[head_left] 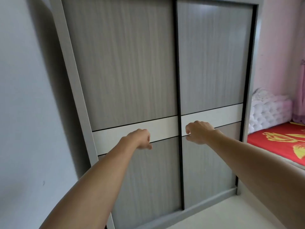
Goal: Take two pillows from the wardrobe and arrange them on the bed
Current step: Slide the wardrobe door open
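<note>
The wardrobe (148, 80) stands directly ahead, both sliding doors fully closed and meeting at the dark vertical strip (179, 96) in the centre. No pillows are visible; judged from the task, they lie behind these doors, so nothing can be taken until a door is moved.

Both arms are extended toward the white horizontal band (163, 129) that crosses the doors at mid-height. The left hand (140, 138) sits at the lower edge of the band on the left door (125, 63), to the left of the centre strip, fingers curled loosely inward with nothing in them. The right hand (198, 132) sits at the same band on the right door (212, 55), just right of the centre strip, thumb and fingers bent in a half-closed pinch, also empty. Whether either hand is touching the door surface cannot be confirmed.

Governing relation: the right hand is the nearer of the two to the door joint, and each door slides sideways, along the band, not toward the person. The long axis of the joint is vertical; a purchase must therefore be found on a door edge or the band groove and the force directed horizontally.

The bed (279, 142), with its red cover, lies to the right of the wardrobe, past the right frame post (250, 90). Judgement: the task is at its opening step; retrieval not begun.
</note>
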### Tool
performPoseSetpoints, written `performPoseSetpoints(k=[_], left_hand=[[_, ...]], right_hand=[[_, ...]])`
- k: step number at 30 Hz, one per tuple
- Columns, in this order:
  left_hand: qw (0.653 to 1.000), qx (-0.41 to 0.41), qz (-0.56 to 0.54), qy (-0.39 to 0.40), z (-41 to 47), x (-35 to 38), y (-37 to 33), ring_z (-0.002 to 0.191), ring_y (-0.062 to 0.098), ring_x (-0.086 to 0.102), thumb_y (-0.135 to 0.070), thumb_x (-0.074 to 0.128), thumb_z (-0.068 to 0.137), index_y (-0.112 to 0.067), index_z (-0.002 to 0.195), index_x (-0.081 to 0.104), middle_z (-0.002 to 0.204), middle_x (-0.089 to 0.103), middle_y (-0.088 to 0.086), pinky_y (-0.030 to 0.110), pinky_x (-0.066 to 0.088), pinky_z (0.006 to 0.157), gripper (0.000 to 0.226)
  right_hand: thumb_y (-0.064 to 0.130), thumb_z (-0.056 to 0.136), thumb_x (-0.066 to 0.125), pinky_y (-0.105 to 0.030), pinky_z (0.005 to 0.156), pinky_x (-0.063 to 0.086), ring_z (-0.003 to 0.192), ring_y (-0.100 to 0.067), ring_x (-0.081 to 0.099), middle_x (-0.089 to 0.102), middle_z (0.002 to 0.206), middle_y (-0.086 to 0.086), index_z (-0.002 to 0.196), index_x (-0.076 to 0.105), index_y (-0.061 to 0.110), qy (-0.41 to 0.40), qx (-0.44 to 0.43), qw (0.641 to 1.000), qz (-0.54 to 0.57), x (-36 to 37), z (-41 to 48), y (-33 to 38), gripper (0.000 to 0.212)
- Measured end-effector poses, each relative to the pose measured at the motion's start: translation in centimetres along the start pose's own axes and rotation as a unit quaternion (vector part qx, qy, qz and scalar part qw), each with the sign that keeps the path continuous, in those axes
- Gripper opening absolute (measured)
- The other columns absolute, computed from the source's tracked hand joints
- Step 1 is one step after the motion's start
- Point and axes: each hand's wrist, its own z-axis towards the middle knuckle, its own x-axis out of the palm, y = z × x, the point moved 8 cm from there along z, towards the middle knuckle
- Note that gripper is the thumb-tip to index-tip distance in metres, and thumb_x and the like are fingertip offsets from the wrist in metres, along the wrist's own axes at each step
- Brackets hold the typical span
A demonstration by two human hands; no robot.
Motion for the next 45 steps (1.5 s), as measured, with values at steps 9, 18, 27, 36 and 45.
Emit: performPoseSetpoints(k=[9, 18, 27, 36, 45], left_hand=[[0.999, 0.027, -0.025, 0.014, 7.7, 3.3, -0.8, 0.099, 0.026, 0.058, -0.039, 0.069, 0.080, -0.018, 0.105, 0.060, 0.114, 0.057, 0.007, 0.037, 0.049, 0.087, 0.034], [0.997, 0.016, -0.073, 0.001, 21.3, 5.4, -3.5, 0.097, 0.025, 0.059, -0.036, 0.065, 0.081, -0.018, 0.109, 0.059, 0.110, 0.058, 0.006, 0.036, 0.049, 0.086, 0.034], [0.993, 0.008, -0.097, -0.059, 33.9, 6.7, -4.7, 0.090, 0.024, 0.059, -0.032, 0.061, 0.082, -0.019, 0.095, 0.064, 0.101, 0.065, 0.004, 0.031, 0.045, 0.075, 0.019], [0.983, 0.061, -0.101, -0.137, 49.6, 7.2, -6.5, 0.085, 0.027, 0.062, -0.036, 0.058, 0.083, -0.020, 0.089, 0.063, 0.088, 0.069, 0.004, 0.030, 0.044, 0.067, 0.018], [0.956, 0.126, -0.099, -0.244, 62.3, 5.9, -11.9, 0.078, 0.038, 0.062, -0.053, 0.046, 0.088, -0.014, 0.074, 0.052, 0.082, 0.068, 0.015, 0.036, 0.046, 0.063, 0.042]], right_hand=[[0.031, 0.089, 0.054, -0.036, 0.081, 0.049, 0.099, -0.028, 0.060, 0.064, 0.111, -0.006, 0.110, 0.061, 0.018, 0.023, 0.000, 1.000, 0.009, 4.7, 5.4, -2.9, 0.026], [0.031, 0.089, 0.053, -0.036, 0.080, 0.052, 0.094, -0.027, 0.062, 0.065, 0.108, -0.006, 0.109, 0.062, 0.016, 0.048, -0.004, 0.999, 0.025, 12.4, 16.9, -9.7, 0.026], [0.033, 0.087, 0.054, -0.033, 0.076, 0.047, 0.097, -0.028, 0.061, 0.065, 0.111, -0.007, 0.112, 0.061, 0.018, 0.076, -0.012, 0.995, 0.059, 20.2, 27.8, -13.8, 0.030], [0.037, 0.087, 0.056, -0.033, 0.075, 0.042, 0.105, -0.027, 0.058, 0.063, 0.116, -0.004, 0.130, 0.046, 0.022, 0.086, 0.033, 0.988, 0.124, 28.4, 39.8, -17.2, 0.047], [0.038, 0.089, 0.056, -0.031, 0.065, 0.038, 0.095, -0.030, 0.061, 0.064, 0.109, -0.008, 0.116, 0.055, 0.021, 0.110, 0.078, 0.977, 0.163, 35.6, 48.9, -18.8, 0.032]])
